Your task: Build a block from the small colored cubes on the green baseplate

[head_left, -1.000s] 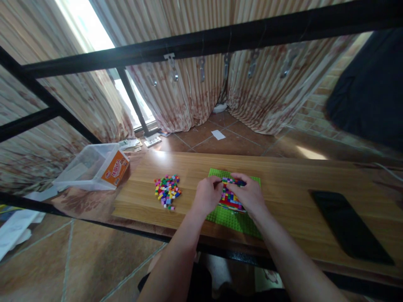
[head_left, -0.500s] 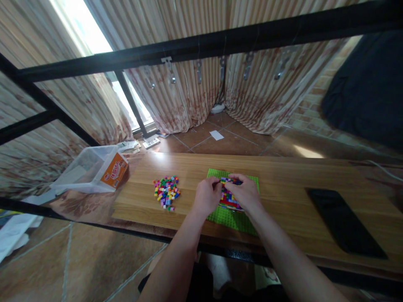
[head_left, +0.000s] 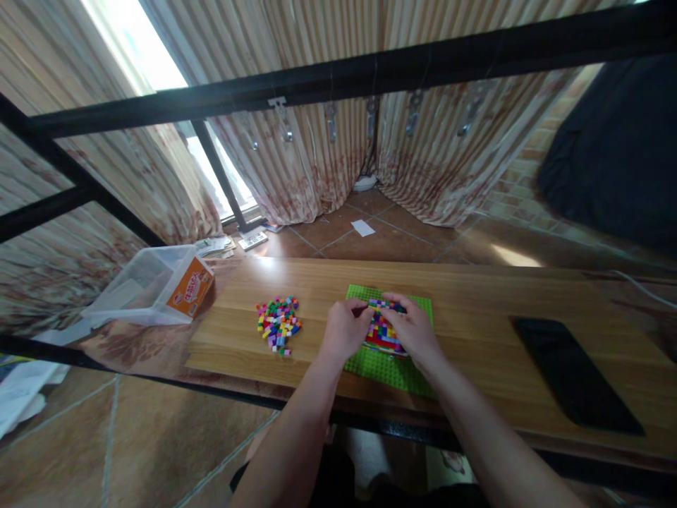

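Note:
A low block of many-coloured toy bricks [head_left: 385,337] stands on a green studded baseplate [head_left: 388,372] on the wooden board. My left hand [head_left: 345,329] is at the left side of the brick block, thumb and forefinger pinched together at its upper left. Whatever those fingertips hold is too small to make out. My right hand [head_left: 417,326] curls over the block's right and far side, its thumb reaching across the top towards my left fingertips. Part of the block is hidden under this hand. Left of the baseplate lies a loose heap of small coloured bricks [head_left: 278,323].
A black phone-like slab [head_left: 576,374] lies on the right of the wooden board [head_left: 476,296]. Beyond the board's left end stands a clear plastic bin [head_left: 142,289] with an orange label. A black metal rail [head_left: 338,79] crosses in front of striped curtains.
My right thumb has shifted slightly over the brick block, and more of its coloured top shows. Both hands stay at the block; the view has moved a little.

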Available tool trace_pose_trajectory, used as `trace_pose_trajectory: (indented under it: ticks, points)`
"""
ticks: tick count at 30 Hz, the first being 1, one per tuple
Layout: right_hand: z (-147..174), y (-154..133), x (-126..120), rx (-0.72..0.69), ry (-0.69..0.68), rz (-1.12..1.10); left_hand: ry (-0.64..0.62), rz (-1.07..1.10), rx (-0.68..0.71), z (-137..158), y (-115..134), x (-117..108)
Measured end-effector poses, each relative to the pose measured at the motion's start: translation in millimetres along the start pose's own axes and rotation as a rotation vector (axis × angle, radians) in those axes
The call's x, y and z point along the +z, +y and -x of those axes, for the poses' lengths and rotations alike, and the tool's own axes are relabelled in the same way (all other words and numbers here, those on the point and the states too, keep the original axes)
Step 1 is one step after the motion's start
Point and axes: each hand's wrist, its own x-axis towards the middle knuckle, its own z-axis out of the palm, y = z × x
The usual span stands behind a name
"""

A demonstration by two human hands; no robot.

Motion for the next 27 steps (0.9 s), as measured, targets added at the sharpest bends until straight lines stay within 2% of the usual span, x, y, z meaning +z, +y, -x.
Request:
trace_pose_trajectory:
  ticks: [4, 7, 10, 12, 14, 17, 19, 23, 27]
  points:
    - [1.2, 2.7, -3.6, 0.041, -0.009, -0.097, 0.014, 0.023, -0.022, 1.1, -0.3, 1.4]
    - [4.3, 3.0, -15.2, 0.058, -0.053, -0.07, -0.008, 0.0, 0.028, 3.3, -0.1, 0.5]
    - [10.1, 2.3, -31.0, -0.084, -0.2, 0.089, -0.03, -0.064, 0.097, 3.7, -2.1, -9.1]
    - [13.8, 2.6, -39.3, -0.164, -0.231, 0.209, 0.003, -0.106, 0.096, 1.2, -6.3, -24.0]
    - [15.5, 4.1, -44.4, -0.224, -0.251, 0.28, 0.087, -0.131, 0.044, -2.5, -13.3, -45.8]
    - [13.5, 7.4, -48.2, -0.238, -0.317, 0.299, 0.262, -0.156, -0.06, -5.1, -26.9, -84.4]
    - [10.2, 9.2, -50.0, -0.259, -0.353, 0.31, 0.3, -0.202, -0.108, -2.5, -35.5, -107.0]
    - [4.3, 11.8, -53.6, -0.275, -0.411, 0.329, 0.167, -0.402, -0.141, 9.9, -45.3, -129.3]
    - [1.8, 14.1, -54.9, -0.281, -0.414, 0.349, 0.02, -0.576, -0.118, 19.9, -43.2, -126.7]
